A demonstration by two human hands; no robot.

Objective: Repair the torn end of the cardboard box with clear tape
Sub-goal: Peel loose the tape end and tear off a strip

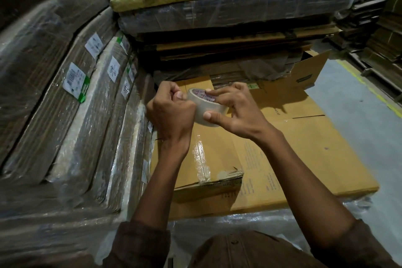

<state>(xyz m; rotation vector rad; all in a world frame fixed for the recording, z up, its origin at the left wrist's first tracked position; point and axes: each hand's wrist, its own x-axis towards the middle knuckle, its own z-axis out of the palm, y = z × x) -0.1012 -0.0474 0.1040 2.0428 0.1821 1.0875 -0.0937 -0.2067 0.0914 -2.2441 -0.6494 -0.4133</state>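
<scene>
Below both hands, toward the person, the tear (pixel 226 175) runs crosswise on the box (pixel 304 148); right hand (pixel 237 113) clasps the roll (pixel 205 107), left hand (pixel 171 111) pinches its rim.

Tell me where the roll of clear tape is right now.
In the head view the roll of clear tape sits mid-frame, held up between the left hand and right hand, above the flattened cardboard box.
</scene>
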